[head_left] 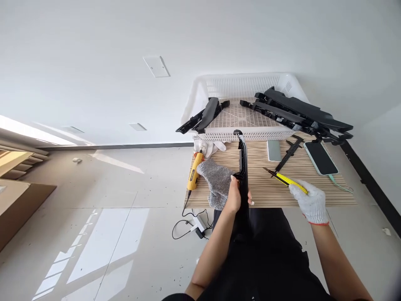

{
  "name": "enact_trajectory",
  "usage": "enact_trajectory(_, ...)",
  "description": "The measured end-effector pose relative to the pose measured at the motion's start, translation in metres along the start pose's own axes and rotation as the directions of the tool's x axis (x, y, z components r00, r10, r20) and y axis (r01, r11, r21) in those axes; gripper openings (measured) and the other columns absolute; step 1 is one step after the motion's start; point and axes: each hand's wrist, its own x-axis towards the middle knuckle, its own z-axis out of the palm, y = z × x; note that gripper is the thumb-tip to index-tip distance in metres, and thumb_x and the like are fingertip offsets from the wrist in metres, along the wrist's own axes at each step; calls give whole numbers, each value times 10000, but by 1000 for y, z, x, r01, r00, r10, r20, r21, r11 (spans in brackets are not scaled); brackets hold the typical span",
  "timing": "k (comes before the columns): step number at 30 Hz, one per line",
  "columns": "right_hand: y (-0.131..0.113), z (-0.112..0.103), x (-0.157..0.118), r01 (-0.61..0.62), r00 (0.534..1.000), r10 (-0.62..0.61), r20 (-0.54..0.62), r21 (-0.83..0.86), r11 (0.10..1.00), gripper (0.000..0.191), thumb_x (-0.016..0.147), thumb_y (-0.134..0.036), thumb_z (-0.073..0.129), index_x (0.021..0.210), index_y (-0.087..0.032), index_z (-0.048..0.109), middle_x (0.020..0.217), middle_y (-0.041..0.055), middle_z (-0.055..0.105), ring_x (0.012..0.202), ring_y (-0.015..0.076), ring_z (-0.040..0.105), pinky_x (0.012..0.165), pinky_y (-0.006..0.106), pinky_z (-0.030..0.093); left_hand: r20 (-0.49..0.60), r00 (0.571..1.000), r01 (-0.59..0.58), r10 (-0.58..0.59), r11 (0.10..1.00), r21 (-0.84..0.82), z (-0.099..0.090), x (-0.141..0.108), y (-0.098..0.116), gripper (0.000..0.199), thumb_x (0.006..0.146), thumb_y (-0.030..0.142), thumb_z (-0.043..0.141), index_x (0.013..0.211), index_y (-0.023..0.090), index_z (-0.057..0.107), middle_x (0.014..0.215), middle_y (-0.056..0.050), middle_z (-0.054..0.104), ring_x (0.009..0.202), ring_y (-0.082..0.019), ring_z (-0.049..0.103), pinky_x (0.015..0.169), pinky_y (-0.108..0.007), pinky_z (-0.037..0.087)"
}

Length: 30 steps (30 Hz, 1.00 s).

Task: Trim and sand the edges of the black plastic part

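My bare left hand (pixel 234 196) is closed around a long black plastic trim piece (pixel 243 163), held lengthwise over the table's near edge. My right hand (pixel 310 201), in a white knit glove with a red cuff, grips a yellow utility knife (pixel 290 182). The knife's dark blade points left, toward the trim piece but apart from it. Beside my left hand lies a grey cloth (pixel 216 177). A black caliper (pixel 288 154) rests on the table just beyond the knife.
A white plastic basket (pixel 241 133) at the back holds several black trim pieces (pixel 294 110), some jutting over its right rim. On the striped table (pixel 260 192) are a yellow corded tool (pixel 195 170), a white glove (pixel 213 147), a pale green block (pixel 274 150) and a phone (pixel 321 158).
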Motion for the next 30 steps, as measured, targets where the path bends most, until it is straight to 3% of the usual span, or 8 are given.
enact_trajectory(4, -8, -3, 1, -53, 997, 50, 63, 50, 997, 504, 836, -633, 679, 1061, -201, 809, 804, 97, 775, 725, 273, 726, 703, 396, 575, -44, 997, 55, -57, 997, -46, -1, 6, 7, 719, 797, 897, 456, 604, 207, 507, 375, 29, 461, 284, -94, 399, 334, -228, 327)
enact_trajectory(7, -10, -2, 3, -109, 990, 101, 95, 87, 990, 515, 834, -638, 675, 1053, -191, 809, 772, 83, 770, 674, 250, 712, 620, 353, 553, -134, 991, -8, -2, 997, -75, 3, 9, 10, 510, 811, 692, 674, 769, 190, 589, 564, 9, 647, 400, -110, 553, 434, -230, 465)
enact_trajectory(11, -11, -1, 5, -82, 993, 72, 97, 103, 991, 518, 842, -634, 668, 1050, -181, 811, 744, 79, 765, 656, 238, 708, 596, 330, 536, -164, 969, -181, 185, 983, 42, 7, 7, 9, 415, 819, 502, 774, 1112, 224, 677, 1181, -72, 757, 991, -214, 750, 866, -332, 608)
enact_trajectory(13, -12, -1, 6, -56, 993, 44, 109, 113, 992, 517, 855, -633, 659, 1071, -188, 809, 758, 76, 770, 668, 237, 715, 615, 330, 543, -183, 948, -243, 260, 964, 113, 6, 4, 8, 517, 840, 486, 762, 1291, 260, 649, 1329, -73, 707, 1269, -249, 652, 1107, -392, 505)
enact_trajectory(15, -13, -2, 6, -23, 993, 9, 120, 115, 993, 519, 864, -637, 648, 1082, -193, 808, 800, 79, 781, 692, 236, 722, 629, 330, 546, -195, 940, -252, 281, 954, 163, 3, 2, 8, 620, 859, 475, 747, 1425, 293, 571, 1371, -65, 687, 1358, -252, 590, 1210, -424, 401)
enact_trajectory(21, -16, -1, 6, -9, 991, -10, 136, 138, 990, 508, 878, -638, 630, 1096, -214, 805, 897, 85, 796, 742, 228, 724, 636, 311, 538, -197, 948, -204, 249, 953, 223, -2, 9, 19, 616, 831, 438, 774, 1382, 248, 574, 1102, -59, 738, 1045, -220, 715, 973, -376, 549)
enact_trajectory(25, -15, 0, 7, -62, 991, 40, 124, 181, 981, 535, 839, -662, 654, 1051, -197, 809, 862, 101, 789, 688, 226, 704, 588, 307, 523, -331, 886, -293, 325, 945, 143, 7, 22, 34, 456, 774, 499, 811, 1066, 204, 621, 899, -11, 693, 858, -146, 678, 780, -261, 534)
enact_trajectory(30, -13, -1, 5, -83, 988, 36, 149, 324, 942, 502, 793, -637, 710, 1017, -198, 805, 739, 77, 741, 605, 204, 641, 527, 303, 488, -491, 821, -342, 291, 940, -15, 25, 27, 34, 496, 778, 608, 769, 875, 232, 461, 709, 73, 570, 637, -80, 584, 606, -194, 470)
